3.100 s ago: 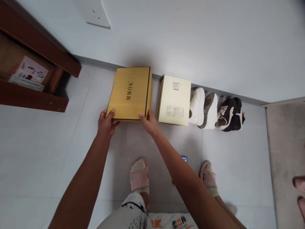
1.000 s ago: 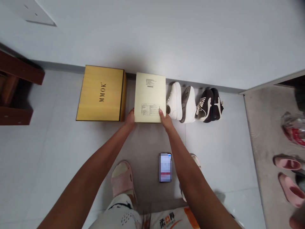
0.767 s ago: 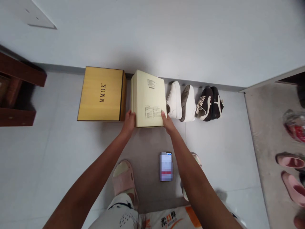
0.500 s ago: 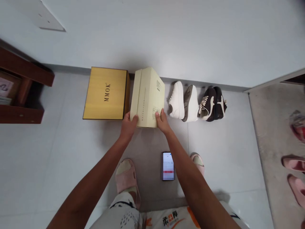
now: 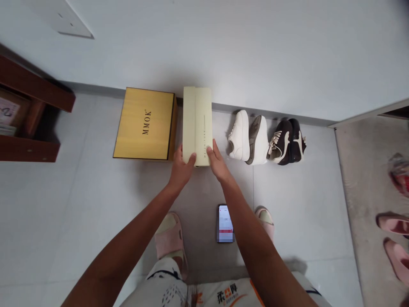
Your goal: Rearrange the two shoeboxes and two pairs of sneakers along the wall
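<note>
Hands clasp the cream box by its edges, floor rightward.

This looks like a home: shoes line the wall right of the fingers, pink slippers lie farther right, and a socket plate sits beyond the fingers, leftward.

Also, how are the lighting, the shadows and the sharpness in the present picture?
Head view: soft light on the wall, with a diffuse shadow near the cream box; head view: MMOK lettering legible, plastic-looking item blurred, phone screen partly pixelated.
</note>
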Motion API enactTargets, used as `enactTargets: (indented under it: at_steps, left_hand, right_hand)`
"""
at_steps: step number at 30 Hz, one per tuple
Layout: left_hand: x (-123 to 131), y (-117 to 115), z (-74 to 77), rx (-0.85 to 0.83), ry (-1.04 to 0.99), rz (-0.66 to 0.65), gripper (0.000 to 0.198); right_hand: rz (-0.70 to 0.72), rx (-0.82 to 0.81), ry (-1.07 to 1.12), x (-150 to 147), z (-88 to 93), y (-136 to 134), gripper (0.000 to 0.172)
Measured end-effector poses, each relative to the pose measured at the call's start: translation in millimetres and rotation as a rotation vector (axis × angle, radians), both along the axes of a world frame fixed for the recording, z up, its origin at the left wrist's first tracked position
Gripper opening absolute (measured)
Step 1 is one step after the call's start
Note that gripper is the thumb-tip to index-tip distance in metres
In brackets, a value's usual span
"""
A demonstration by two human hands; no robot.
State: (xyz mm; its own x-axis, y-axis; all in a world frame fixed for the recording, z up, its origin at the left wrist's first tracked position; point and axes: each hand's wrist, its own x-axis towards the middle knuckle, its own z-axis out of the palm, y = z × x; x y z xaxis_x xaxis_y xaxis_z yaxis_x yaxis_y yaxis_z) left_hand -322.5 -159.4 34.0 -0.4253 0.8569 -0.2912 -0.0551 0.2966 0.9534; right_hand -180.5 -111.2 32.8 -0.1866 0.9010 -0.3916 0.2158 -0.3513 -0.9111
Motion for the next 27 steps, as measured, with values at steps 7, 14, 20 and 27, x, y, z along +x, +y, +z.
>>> enactTargets:
  at_steps: [7, 14, 20, 27]
  left_hand:
    - [6.6, -1.6, -22.7, 0.107, -0.107, -0.080, 0.063]
    - [-2.9, -3.1, -71.8, -0.188, -0.232, -0.030, 0.055]
    - [3.1, 12.6, -94.1, -0.393, -0.448, 0.043, 0.042]
    - [-6.0, 5.9, -81.9, -0.366, -0.560, 0.051, 0.039]
  right_hand:
    - [0.013, 0.017, 0.051, 13.3, -9.5, -2.0, 0.092]
    - [0.010, 0.088, 0.031, 26.5, -18.8, 2.4, 0.097]
    - [-0.058, 0.224, -0.137, 66.4, -25.0, 13.4, 0.093]
    - [-0.084, 0.221, -0.243, 74.2, -20.0, 12.2, 0.086]
